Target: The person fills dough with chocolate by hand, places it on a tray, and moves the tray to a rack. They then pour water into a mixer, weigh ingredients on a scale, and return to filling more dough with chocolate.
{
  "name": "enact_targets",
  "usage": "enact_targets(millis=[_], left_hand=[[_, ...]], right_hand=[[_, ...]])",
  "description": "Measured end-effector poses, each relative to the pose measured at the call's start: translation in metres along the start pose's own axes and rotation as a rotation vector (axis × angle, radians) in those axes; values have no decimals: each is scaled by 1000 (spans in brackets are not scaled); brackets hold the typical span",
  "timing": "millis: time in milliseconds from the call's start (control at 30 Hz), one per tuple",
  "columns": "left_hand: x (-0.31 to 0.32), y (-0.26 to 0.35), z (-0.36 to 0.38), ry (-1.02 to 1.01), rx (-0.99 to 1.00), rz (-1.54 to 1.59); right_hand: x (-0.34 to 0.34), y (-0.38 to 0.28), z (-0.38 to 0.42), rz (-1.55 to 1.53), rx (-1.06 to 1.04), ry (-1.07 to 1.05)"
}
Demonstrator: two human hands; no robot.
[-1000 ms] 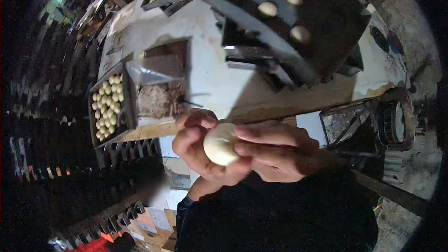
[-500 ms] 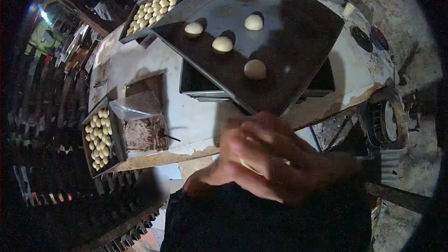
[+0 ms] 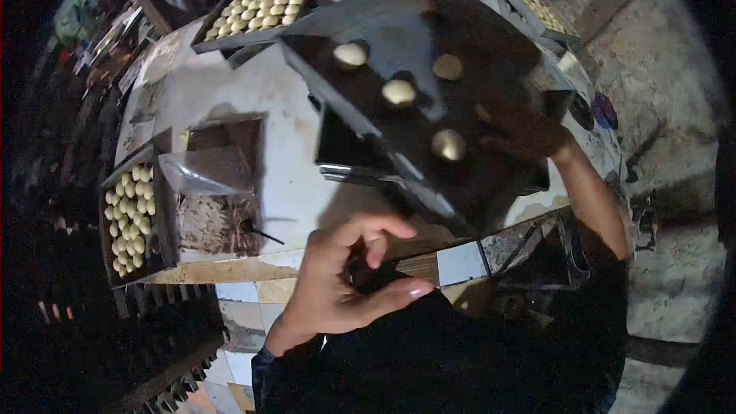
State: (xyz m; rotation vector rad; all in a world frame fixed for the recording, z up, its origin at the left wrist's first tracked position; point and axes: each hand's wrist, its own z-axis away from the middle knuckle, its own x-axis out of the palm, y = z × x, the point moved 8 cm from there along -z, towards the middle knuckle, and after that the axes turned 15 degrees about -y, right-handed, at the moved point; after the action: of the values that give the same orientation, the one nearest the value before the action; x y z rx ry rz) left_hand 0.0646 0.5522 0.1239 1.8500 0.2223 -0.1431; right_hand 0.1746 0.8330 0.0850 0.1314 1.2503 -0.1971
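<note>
Four pale dough balls, among them a front one [image 3: 448, 144], a middle one [image 3: 399, 92] and a left one [image 3: 350, 56], sit apart on a dark baking tray [image 3: 345, 111]. My left hand [image 3: 337, 276] is open in front of the tray's near corner, fingers curved, thumb apart, nothing in it. Over the right part of the tray reaches my right hand [image 3: 529, 130]. It lies in deep shadow and is blurred, so its fingers and anything under them cannot be made out.
Trays full of dough balls stand at the left table edge [image 3: 130, 222], the back left [image 3: 257, 11] and the back right [image 3: 548, 15]. A brown-smeared shallow box [image 3: 222, 218] with clear plastic [image 3: 203, 172] lies left. More dark trays [image 3: 356, 169] are stacked beneath the baking tray.
My hands, clasped together around something pale before, have parted. The right has gone out over the tray's right side; the left has stayed near and opened. The view has shifted slightly.
</note>
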Motion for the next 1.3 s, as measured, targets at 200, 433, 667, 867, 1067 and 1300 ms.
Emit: enact_targets(millis=[200,433,667,867,1067,1300], left_hand=[[-79,-96,110,128,-331,37],[-336,-173,418,874,-822,-915],[-478,-297,500,900,-1409,-862],[-382,-174,381,1089,-511,-912],[-188,-94,218,630,-167,-201],[-96,-81,153,571,-104,148]], right_hand=[[3,28,13,142,282,-29],[-73,-158,104,-85,205,1102],[-56,-262,-3,-145,-59,902],[-10,-321,-71,-477,-157,593],[77,-362,-154,-1230,-324,119],[-1,-327,-88,-1058,-711,541]])
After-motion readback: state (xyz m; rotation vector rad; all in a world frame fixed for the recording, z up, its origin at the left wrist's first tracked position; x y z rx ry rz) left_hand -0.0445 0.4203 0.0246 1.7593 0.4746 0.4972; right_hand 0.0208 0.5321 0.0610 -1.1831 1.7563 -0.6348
